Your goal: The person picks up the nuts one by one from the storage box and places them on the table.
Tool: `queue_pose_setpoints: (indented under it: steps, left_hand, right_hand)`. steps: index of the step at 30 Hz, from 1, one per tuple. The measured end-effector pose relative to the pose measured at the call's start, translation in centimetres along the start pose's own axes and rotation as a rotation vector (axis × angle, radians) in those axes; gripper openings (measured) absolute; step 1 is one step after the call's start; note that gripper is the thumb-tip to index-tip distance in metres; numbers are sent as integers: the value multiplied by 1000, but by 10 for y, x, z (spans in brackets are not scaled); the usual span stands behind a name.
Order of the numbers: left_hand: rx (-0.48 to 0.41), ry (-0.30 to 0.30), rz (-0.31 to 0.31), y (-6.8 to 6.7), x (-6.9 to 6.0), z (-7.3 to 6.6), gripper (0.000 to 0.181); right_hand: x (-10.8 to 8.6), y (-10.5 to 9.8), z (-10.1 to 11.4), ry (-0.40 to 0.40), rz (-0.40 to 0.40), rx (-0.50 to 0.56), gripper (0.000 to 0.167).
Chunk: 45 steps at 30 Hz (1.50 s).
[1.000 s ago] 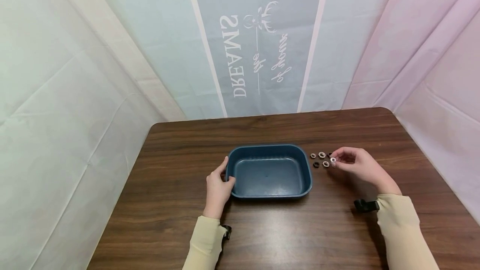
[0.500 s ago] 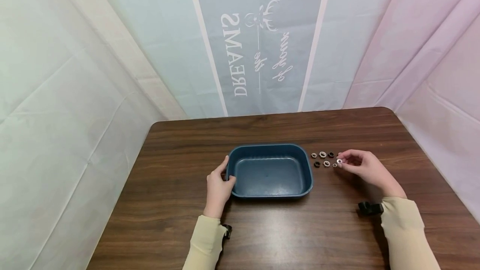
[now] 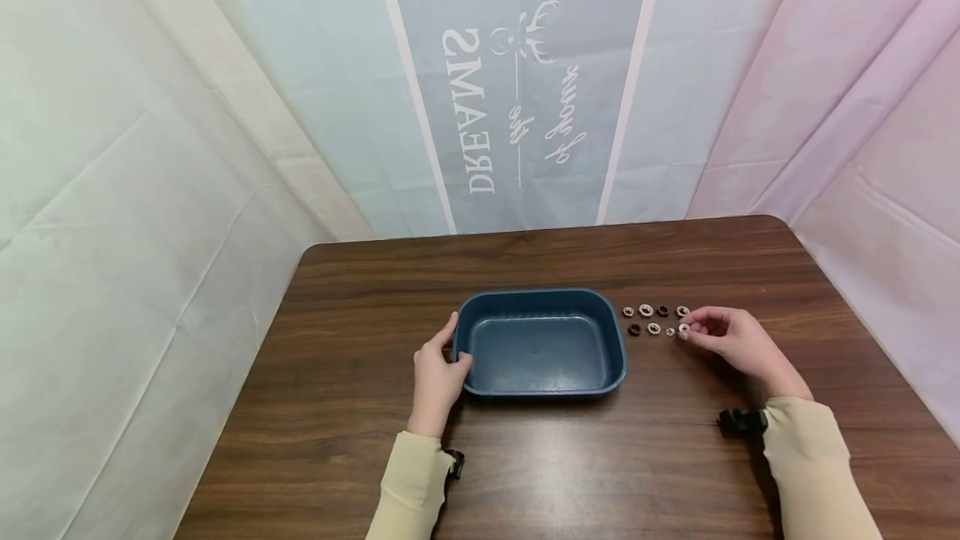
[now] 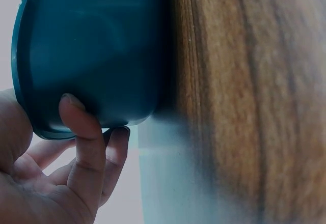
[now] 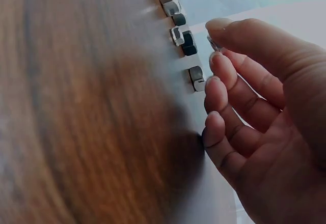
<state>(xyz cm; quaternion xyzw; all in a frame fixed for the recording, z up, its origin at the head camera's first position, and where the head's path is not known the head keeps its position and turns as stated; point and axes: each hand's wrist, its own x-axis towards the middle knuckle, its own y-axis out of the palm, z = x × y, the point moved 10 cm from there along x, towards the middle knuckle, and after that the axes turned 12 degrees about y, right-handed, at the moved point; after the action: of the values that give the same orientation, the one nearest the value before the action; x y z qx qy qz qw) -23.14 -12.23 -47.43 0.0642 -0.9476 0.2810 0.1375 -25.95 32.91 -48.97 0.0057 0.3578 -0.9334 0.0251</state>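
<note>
A dark blue rectangular plastic tray [image 3: 622, 348] rests on the table. My left hand [image 3: 437, 377] grips its left wall, thumb inside and fingers outside; the left wrist view shows the hand [image 4: 76, 168] curled over the rim of the tray [image 4: 91, 46]. To the right of the tray lie several small metal nuts, silver and black, in two rows, among them a silver nut [image 3: 647, 310] and a black nut [image 3: 634, 329]. At the rows' right end my right hand [image 3: 731, 340] pinches a small silver nut [image 5: 214, 44] between thumb and index finger, close to the tabletop.
The brown wood-grain table [image 3: 345, 340] has rounded far corners. A pale printed cloth [image 3: 525, 107] hangs behind its far edge, with light cloth walls [image 3: 150, 273] at both sides. Black wrist straps [image 3: 742, 422] sit at both sleeves.
My right hand has moved a little right and toward the table with the nut pinched, uncovering nuts it had hidden. My left hand and the tray have stayed put.
</note>
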Motion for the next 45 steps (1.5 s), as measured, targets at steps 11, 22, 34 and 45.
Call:
queue_pose_setpoints:
  steps: [11, 22, 34, 45]
  left_hand:
    - [-7, 7, 4, 0, 0, -1, 67]
    - [-14, 17, 13, 1, -2, -2, 67]
    - [-4, 5, 18, 1, -2, -2, 66]
    - [-9, 4, 22, 1, -2, -3, 67]
  right_hand:
    - [-2, -4, -4, 14, -40, -21, 14]
    - [-1, -7, -7, 25, -68, -80, 11]
    - [0, -6, -9, 62, -42, -111, 16]
    - [3, -3, -13, 95, -32, -142, 19]
